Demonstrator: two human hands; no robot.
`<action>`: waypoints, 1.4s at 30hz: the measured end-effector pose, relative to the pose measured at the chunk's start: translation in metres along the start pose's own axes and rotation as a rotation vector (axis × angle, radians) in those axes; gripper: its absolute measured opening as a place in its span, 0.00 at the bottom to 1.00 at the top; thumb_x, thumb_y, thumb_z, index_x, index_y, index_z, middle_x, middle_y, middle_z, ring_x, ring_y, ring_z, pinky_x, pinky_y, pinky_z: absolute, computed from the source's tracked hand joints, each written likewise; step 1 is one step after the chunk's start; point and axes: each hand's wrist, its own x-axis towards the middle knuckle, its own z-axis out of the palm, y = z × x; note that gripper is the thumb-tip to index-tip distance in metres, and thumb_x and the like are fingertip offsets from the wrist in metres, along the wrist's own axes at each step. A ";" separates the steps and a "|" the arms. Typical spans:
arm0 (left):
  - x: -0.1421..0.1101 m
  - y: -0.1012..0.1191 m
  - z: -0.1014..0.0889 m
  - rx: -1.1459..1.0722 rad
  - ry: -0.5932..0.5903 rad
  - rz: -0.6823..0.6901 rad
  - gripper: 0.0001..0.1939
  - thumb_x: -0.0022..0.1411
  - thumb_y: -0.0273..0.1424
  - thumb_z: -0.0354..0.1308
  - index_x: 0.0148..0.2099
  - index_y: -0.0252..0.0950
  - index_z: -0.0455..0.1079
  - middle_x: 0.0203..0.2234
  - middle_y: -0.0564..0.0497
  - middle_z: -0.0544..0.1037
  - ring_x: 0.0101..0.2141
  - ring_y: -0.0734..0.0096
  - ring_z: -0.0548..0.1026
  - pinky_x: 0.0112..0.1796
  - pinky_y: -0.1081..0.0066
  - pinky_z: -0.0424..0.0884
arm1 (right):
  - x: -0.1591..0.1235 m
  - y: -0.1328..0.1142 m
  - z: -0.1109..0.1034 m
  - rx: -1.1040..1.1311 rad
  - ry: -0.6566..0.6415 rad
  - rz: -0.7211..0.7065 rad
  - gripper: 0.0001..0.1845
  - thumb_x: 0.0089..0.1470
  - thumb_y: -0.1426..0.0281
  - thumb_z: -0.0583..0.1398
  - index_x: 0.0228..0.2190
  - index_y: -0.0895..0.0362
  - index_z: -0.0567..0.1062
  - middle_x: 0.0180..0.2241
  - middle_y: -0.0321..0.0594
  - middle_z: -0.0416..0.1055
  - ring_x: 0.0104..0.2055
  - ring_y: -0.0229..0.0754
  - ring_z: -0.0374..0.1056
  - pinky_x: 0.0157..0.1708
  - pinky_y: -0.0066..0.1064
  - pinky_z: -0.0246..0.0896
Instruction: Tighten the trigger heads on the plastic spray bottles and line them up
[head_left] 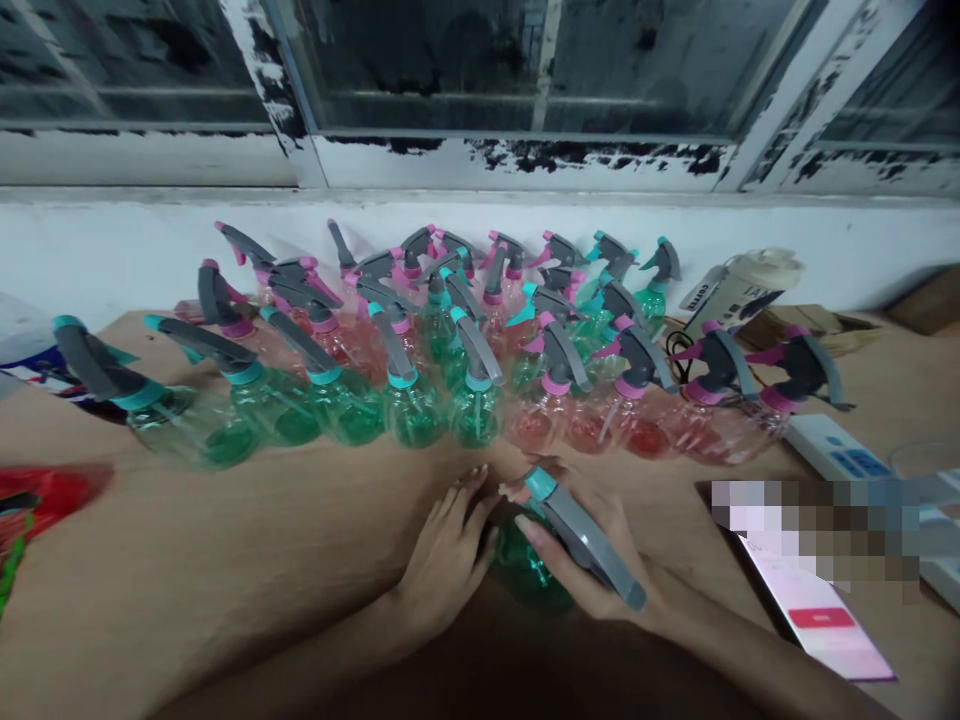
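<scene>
A green spray bottle with a grey and turquoise trigger head stands at the table's near edge. My right hand is closed around its upper part, beneath the head. Just left of the bottle is my left hand, its fingers stretched forward and slightly apart. Its fingertips come close to the bottle; whether they touch it I cannot tell. In front of both hands, several green spray bottles with turquoise collars stand in a row. The row continues rightward with clear pink spray bottles with pink collars.
More spray bottles crowd behind the front row, up to the white wall. On the right lie a lit phone, a white box and a coffee cup. A red packet lies at the left.
</scene>
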 end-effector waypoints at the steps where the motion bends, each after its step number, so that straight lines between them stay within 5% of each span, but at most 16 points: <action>1: 0.000 0.000 -0.001 0.000 -0.002 0.002 0.20 0.64 0.27 0.45 0.58 0.37 0.56 0.52 0.41 0.65 0.55 0.54 0.61 0.51 0.52 0.61 | 0.001 0.000 0.000 -0.009 0.011 -0.008 0.13 0.50 0.75 0.56 0.40 0.52 0.68 0.32 0.39 0.71 0.36 0.44 0.70 0.36 0.36 0.68; 5: 0.003 0.002 -0.004 -0.002 -0.027 0.011 0.19 0.64 0.26 0.45 0.57 0.36 0.58 0.52 0.41 0.66 0.54 0.54 0.62 0.50 0.53 0.62 | 0.001 -0.001 -0.001 -0.011 0.015 0.002 0.06 0.51 0.75 0.56 0.32 0.53 0.69 0.27 0.37 0.67 0.31 0.40 0.68 0.31 0.33 0.67; 11: 0.004 0.003 -0.005 0.017 -0.046 0.012 0.21 0.63 0.27 0.46 0.58 0.34 0.57 0.51 0.40 0.66 0.55 0.52 0.61 0.50 0.51 0.63 | -0.002 0.002 0.000 -0.010 -0.031 -0.001 0.21 0.51 0.76 0.56 0.47 0.51 0.66 0.43 0.42 0.70 0.48 0.47 0.66 0.47 0.43 0.64; 21: 0.004 0.005 -0.005 0.008 -0.051 0.012 0.19 0.64 0.26 0.47 0.57 0.32 0.59 0.51 0.40 0.66 0.54 0.53 0.62 0.51 0.51 0.61 | -0.008 0.002 0.000 0.035 -0.032 0.047 0.29 0.49 0.77 0.55 0.53 0.51 0.61 0.43 0.43 0.69 0.50 0.49 0.65 0.49 0.44 0.64; 30: 0.003 0.005 -0.004 0.046 -0.076 0.004 0.19 0.64 0.26 0.48 0.57 0.32 0.59 0.51 0.40 0.66 0.53 0.54 0.63 0.51 0.52 0.62 | -0.002 0.002 0.001 0.034 -0.003 0.027 0.17 0.47 0.78 0.54 0.40 0.52 0.68 0.40 0.42 0.71 0.46 0.46 0.67 0.47 0.42 0.63; 36: 0.003 0.005 -0.004 0.038 -0.077 0.013 0.18 0.65 0.27 0.46 0.57 0.33 0.58 0.54 0.40 0.64 0.54 0.55 0.62 0.52 0.52 0.61 | 0.000 -0.005 0.000 -0.026 0.034 0.082 0.03 0.52 0.74 0.56 0.30 0.54 0.68 0.25 0.35 0.68 0.29 0.39 0.70 0.31 0.31 0.68; 42: 0.003 0.004 -0.004 0.048 -0.079 0.021 0.20 0.63 0.26 0.47 0.58 0.34 0.57 0.54 0.40 0.65 0.55 0.54 0.62 0.52 0.52 0.61 | 0.000 0.000 -0.002 -0.080 -0.035 0.008 0.19 0.52 0.73 0.56 0.47 0.54 0.66 0.44 0.44 0.72 0.48 0.47 0.67 0.48 0.41 0.64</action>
